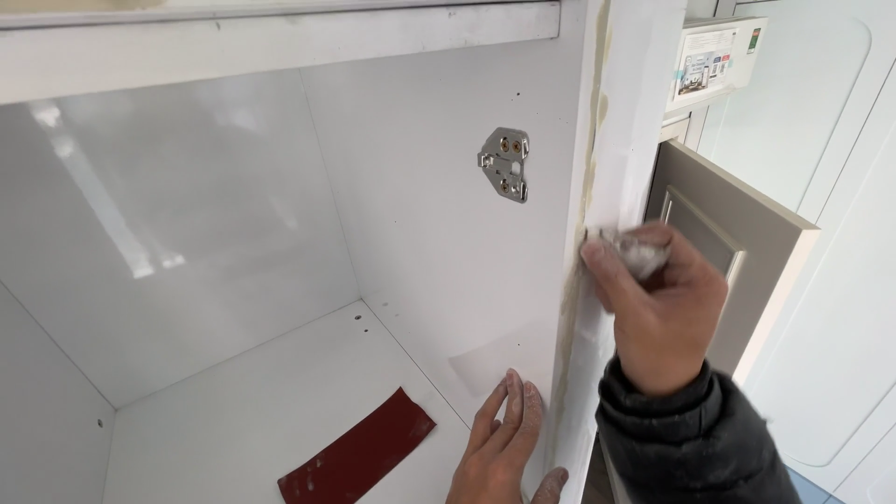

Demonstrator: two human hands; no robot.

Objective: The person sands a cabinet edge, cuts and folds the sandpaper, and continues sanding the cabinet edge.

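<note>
The right hand is gripping a small whitish pad, closed around it and pressing it against the front edge of the cabinet's right side panel, where yellowish residue is showing. The left hand is lying open, fingers flat against the inner face of that panel near its bottom front corner. A metal hinge plate is sitting higher on the panel; a dark red strip is lying on the cabinet floor
</note>
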